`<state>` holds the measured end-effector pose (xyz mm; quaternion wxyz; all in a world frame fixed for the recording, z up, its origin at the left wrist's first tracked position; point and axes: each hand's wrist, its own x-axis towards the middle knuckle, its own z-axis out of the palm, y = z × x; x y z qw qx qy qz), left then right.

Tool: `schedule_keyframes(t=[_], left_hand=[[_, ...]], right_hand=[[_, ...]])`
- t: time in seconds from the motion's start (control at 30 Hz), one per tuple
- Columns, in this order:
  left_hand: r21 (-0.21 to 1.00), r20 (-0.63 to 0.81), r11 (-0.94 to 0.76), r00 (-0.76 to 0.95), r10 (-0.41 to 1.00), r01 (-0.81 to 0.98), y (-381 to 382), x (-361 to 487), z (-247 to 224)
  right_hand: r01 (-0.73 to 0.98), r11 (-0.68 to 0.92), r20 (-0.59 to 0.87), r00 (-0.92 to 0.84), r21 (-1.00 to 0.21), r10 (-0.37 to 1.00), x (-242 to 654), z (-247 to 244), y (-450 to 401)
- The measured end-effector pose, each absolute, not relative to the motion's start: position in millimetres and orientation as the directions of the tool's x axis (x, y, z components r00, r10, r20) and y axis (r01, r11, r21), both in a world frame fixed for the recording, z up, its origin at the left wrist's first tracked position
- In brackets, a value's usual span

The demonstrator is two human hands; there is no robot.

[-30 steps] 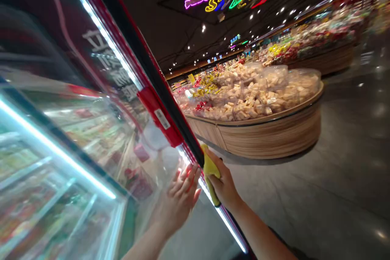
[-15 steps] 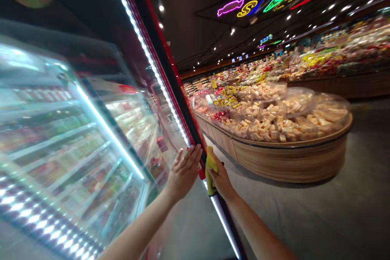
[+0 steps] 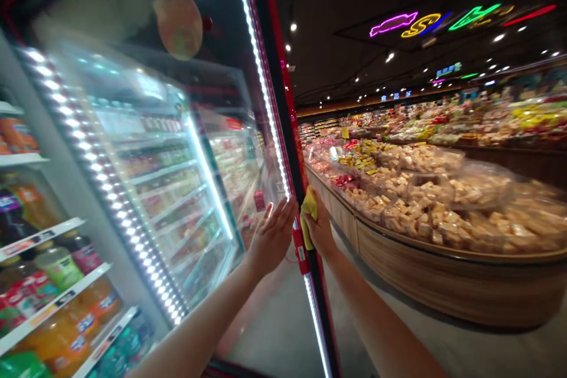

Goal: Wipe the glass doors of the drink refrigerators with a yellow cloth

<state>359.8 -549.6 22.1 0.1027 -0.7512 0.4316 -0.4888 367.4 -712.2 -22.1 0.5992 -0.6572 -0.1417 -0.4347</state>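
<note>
Grey floor (image 3: 487, 354) — right hand (image 3: 322, 227) holds yellow cloth (image 3: 309, 205) (against door edge (image 3: 289, 130)).

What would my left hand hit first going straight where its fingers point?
Your left hand would probably first meet the glass door's black-and-red edge, just ahead of it; whether they touch is unclear.

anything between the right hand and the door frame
Yes, the yellow cloth: the right hand holds it against the edge of the door frame. Nothing else visible stands between them.
</note>
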Motion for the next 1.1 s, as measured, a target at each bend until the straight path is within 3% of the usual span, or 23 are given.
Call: schedule_keyframes(t=[0.17, 0.37, 0.6, 0.73, 0.93, 1.03, 1.1], left_hand=[[-0.551, 0.669, -0.636, 0.169, -0.724, -0.540, -535, 322, 30], [-0.513, 0.692, -0.677, 0.212, -0.690, -0.528, -501, 260, 49], [-0.563, 0.660, -0.674, 0.232, -0.715, -0.478, -431, 186, 65], [-0.548, 0.681, -0.711, 0.258, -0.685, -0.440, -394, 141, 78], [-0.429, 0.721, -0.805, 0.381, -0.579, -0.410, -346, 76, 77], [-0.348, 0.743, -0.859, 0.447, -0.497, -0.376, -319, 48, 70], [-0.301, 0.762, -0.891, 0.475, -0.440, -0.341, -300, 31, 66]], right_hand=[[0.722, -0.331, 0.793, 0.524, -0.607, -0.312, 327, -33, -700], [0.730, -0.616, 0.942, 0.331, -0.296, -0.060, 262, -6, -686], [0.841, -0.535, 0.981, 0.166, -0.085, 0.105, 213, 79, -638], [0.930, -0.336, 0.973, 0.200, -0.151, 0.115, 185, 100, -606], [0.948, -0.151, 0.958, 0.285, -0.279, 0.022, 132, 61, -551], [0.852, 0.051, 0.852, 0.523, -0.521, -0.040, 114, 57, -521], [0.692, 0.185, 0.710, 0.703, -0.698, 0.048, 102, 62, -499]])
